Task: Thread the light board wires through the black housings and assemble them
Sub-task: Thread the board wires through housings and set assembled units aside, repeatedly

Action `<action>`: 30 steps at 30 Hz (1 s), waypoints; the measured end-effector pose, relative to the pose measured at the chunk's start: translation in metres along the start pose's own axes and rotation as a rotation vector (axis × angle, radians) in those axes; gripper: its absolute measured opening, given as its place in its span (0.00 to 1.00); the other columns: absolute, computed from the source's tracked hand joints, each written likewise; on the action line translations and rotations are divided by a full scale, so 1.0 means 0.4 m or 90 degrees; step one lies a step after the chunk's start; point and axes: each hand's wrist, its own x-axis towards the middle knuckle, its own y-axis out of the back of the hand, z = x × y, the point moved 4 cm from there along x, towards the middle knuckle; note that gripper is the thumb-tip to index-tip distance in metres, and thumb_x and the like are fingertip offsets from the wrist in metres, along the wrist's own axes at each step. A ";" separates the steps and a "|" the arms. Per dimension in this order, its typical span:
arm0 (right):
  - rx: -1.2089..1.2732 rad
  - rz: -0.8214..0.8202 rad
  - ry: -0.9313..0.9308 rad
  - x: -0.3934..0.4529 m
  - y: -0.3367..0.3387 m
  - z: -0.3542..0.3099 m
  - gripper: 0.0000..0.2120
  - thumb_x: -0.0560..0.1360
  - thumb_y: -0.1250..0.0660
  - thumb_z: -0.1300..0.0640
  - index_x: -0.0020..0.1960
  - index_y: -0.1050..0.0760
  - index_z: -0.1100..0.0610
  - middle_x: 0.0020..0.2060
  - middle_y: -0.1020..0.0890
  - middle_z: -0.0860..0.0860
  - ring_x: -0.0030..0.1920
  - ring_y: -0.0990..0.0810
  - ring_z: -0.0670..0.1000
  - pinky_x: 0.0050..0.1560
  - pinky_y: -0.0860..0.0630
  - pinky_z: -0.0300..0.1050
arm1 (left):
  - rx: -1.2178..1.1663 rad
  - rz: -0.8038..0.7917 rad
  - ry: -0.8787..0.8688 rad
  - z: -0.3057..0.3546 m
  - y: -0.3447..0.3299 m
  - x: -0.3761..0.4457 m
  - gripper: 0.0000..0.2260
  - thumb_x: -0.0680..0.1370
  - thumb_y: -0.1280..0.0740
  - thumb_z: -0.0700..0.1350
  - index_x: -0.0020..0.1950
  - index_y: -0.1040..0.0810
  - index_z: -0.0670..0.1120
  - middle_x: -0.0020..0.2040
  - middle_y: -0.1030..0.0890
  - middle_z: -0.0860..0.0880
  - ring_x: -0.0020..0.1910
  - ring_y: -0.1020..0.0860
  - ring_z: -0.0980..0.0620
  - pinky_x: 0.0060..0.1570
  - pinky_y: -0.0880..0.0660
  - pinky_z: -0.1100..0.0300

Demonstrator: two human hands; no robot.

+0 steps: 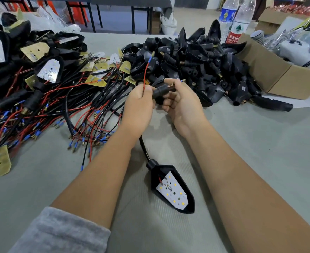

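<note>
The light board [172, 191] is seated inside a black housing [188, 196] that lies on the grey tabletop [260, 143], between the two forearms. A black cable [144, 150] is led from the neck of this housing up towards the hands. A red wire [145, 73] with a blue tip is pinched by the grip of the left hand [138, 108], and it stands up above the fingers. A black stem piece [160, 92] with a brass threaded end is grasped by the grip of the right hand [182, 105].

The tabletop is covered with a grey cloth. On its left side a heap of wired boards [62, 99] is spread, and behind the hands a pile of empty black housings [196, 61] is seen. A cardboard box [278, 75] is placed at the right, with two plastic bottles [240, 21] near it. Further back, dark table legs [92, 13] and a pale floor are visible.
</note>
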 end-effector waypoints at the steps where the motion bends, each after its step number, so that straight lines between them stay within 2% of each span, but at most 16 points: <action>1: 0.007 0.010 0.008 -0.001 0.003 -0.001 0.11 0.82 0.41 0.56 0.50 0.21 0.57 0.32 0.25 0.50 0.30 0.27 0.46 0.34 0.26 0.39 | -0.009 0.003 0.015 -0.004 0.000 0.002 0.13 0.84 0.46 0.46 0.43 0.26 0.50 0.31 0.28 0.52 0.26 0.33 0.57 0.30 0.37 0.60; 4: 0.043 -0.001 0.011 -0.005 0.001 -0.002 0.09 0.82 0.40 0.60 0.48 0.21 0.58 0.33 0.21 0.51 0.33 0.21 0.48 0.40 0.20 0.40 | -0.098 0.021 0.078 -0.013 0.005 0.009 0.14 0.84 0.46 0.46 0.43 0.26 0.49 0.28 0.30 0.54 0.22 0.36 0.59 0.26 0.39 0.62; 7: 0.053 -0.029 0.025 -0.010 -0.007 -0.004 0.08 0.81 0.39 0.63 0.48 0.22 0.59 0.37 0.19 0.54 0.36 0.18 0.51 0.45 0.18 0.42 | -0.171 0.021 0.114 -0.016 0.015 0.014 0.14 0.85 0.46 0.46 0.43 0.27 0.47 0.26 0.31 0.54 0.20 0.39 0.59 0.20 0.42 0.66; 12: 0.032 0.005 0.060 -0.012 -0.001 -0.009 0.05 0.79 0.35 0.62 0.51 0.20 0.58 0.42 0.18 0.56 0.38 0.17 0.51 0.45 0.18 0.42 | -0.223 -0.021 0.142 -0.017 0.007 0.011 0.12 0.85 0.47 0.46 0.48 0.28 0.46 0.30 0.31 0.51 0.20 0.40 0.60 0.20 0.43 0.67; 15: 0.034 0.019 0.084 -0.013 -0.001 -0.010 0.05 0.79 0.34 0.62 0.50 0.20 0.57 0.42 0.18 0.55 0.37 0.17 0.50 0.44 0.18 0.42 | -0.239 -0.029 0.145 -0.015 0.006 0.011 0.12 0.85 0.47 0.45 0.47 0.26 0.46 0.31 0.29 0.51 0.21 0.39 0.60 0.20 0.43 0.68; 17: 0.029 0.042 0.092 -0.013 0.001 -0.009 0.05 0.79 0.34 0.63 0.49 0.20 0.57 0.41 0.17 0.53 0.38 0.17 0.50 0.44 0.18 0.42 | -0.227 -0.032 0.142 -0.016 0.006 0.010 0.13 0.85 0.46 0.44 0.47 0.24 0.47 0.33 0.26 0.50 0.24 0.37 0.58 0.23 0.40 0.67; 20: 0.009 0.086 0.098 -0.008 0.013 -0.008 0.06 0.80 0.35 0.63 0.47 0.21 0.58 0.39 0.17 0.51 0.37 0.17 0.49 0.43 0.18 0.41 | -0.139 -0.024 0.127 -0.017 0.006 0.012 0.13 0.84 0.44 0.44 0.46 0.21 0.50 0.42 0.23 0.50 0.36 0.28 0.57 0.33 0.30 0.64; 24: -0.028 0.133 0.111 -0.002 0.027 -0.009 0.06 0.80 0.36 0.64 0.44 0.23 0.60 0.37 0.19 0.52 0.34 0.20 0.49 0.36 0.21 0.38 | -0.192 -0.011 0.113 -0.012 0.008 0.015 0.12 0.83 0.42 0.44 0.45 0.21 0.50 0.46 0.21 0.53 0.43 0.24 0.58 0.43 0.26 0.62; 27: -0.067 0.147 0.114 0.002 0.029 -0.007 0.07 0.80 0.36 0.64 0.43 0.25 0.61 0.34 0.20 0.53 0.32 0.21 0.49 0.33 0.23 0.38 | -0.232 0.020 0.095 -0.006 0.023 0.022 0.12 0.83 0.42 0.43 0.45 0.21 0.50 0.45 0.20 0.54 0.44 0.24 0.58 0.43 0.26 0.64; 30: -0.115 0.162 0.113 0.004 0.027 -0.004 0.09 0.80 0.37 0.64 0.41 0.26 0.60 0.31 0.22 0.52 0.28 0.24 0.47 0.30 0.24 0.38 | -0.409 0.021 0.126 -0.008 0.032 0.028 0.14 0.84 0.45 0.39 0.47 0.22 0.45 0.38 0.19 0.51 0.36 0.22 0.57 0.40 0.24 0.64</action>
